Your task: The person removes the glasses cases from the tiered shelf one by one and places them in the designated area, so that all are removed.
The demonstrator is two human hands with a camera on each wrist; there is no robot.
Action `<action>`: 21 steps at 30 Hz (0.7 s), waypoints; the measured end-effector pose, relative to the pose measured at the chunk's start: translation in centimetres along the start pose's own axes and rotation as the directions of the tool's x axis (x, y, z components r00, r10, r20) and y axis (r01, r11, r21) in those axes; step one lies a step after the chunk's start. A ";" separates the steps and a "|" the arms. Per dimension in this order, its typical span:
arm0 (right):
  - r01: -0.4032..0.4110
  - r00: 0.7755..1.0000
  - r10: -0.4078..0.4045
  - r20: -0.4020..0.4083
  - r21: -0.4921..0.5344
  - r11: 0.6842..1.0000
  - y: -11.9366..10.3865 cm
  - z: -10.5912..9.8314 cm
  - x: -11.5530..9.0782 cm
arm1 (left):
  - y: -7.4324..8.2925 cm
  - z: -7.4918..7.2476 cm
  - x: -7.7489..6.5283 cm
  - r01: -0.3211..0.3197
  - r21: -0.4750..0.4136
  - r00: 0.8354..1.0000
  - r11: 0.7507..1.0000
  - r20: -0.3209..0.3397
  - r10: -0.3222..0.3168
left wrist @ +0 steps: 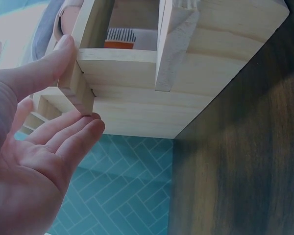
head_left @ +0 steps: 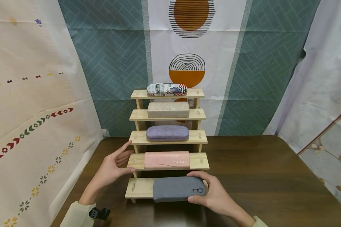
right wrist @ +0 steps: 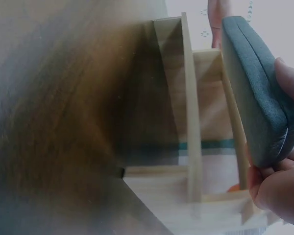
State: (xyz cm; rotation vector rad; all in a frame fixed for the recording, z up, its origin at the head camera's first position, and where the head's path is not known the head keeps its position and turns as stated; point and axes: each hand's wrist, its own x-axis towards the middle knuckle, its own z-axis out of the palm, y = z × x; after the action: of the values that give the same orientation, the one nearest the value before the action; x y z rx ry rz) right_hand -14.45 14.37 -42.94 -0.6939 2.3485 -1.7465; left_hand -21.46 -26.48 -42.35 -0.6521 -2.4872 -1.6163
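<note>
A stepped wooden rack (head_left: 129, 189) stands on the table, one case on each step. My right hand (head_left: 216, 197) grips the right end of a grey glasses case (head_left: 173, 189), thumb at the front and fingers behind. The case sits at the lowest step, slightly tilted, its left end in front of the board. In the right wrist view, the case's seam and underside (right wrist: 255, 98) show. My left hand (head_left: 112, 167) holds the rack's left side; in the left wrist view, thumb and fingertips pinch the end of a shelf board (left wrist: 76, 90).
Above are a pink glasses case (head_left: 166, 159), a purple case (head_left: 167, 133), a beige case (head_left: 168, 109) and a newsprint-patterned case (head_left: 162, 89). The dark wooden table (head_left: 250, 176) extends right. Patterned cloths (head_left: 110, 63) hang behind and at the sides.
</note>
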 end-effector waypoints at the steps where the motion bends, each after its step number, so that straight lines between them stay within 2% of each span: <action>1: -0.005 1.000 0.005 0.000 0.008 1.000 -0.1 -0.2 -0.1 | 0.0 0.0 0.0 0.002 0.000 1.000 1.000 0.000 -0.002; 8: 0.009 1.000 -0.009 -0.011 0.020 1.000 -1.2 -2.2 -0.9 | -0.1 0.0 0.0 -0.002 -0.003 1.000 1.000 -0.002 0.002; 14: 0.044 0.998 -0.044 -0.045 -0.019 0.999 -1.7 -4.3 -1.4 | -0.2 0.0 0.1 -0.015 0.014 1.000 1.000 -0.003 0.015; 21: 0.093 0.991 -0.099 -0.091 -0.068 0.993 -2.2 -6.9 -1.9 | -0.1 0.0 0.0 0.009 -0.004 1.000 1.000 0.000 -0.009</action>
State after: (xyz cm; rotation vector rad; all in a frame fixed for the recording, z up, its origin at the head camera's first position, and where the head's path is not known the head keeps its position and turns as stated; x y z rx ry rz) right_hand -14.76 20.73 -39.01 -0.7621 2.4817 -1.7875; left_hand -21.48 -26.53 -42.42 -0.6424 -2.4918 -1.6246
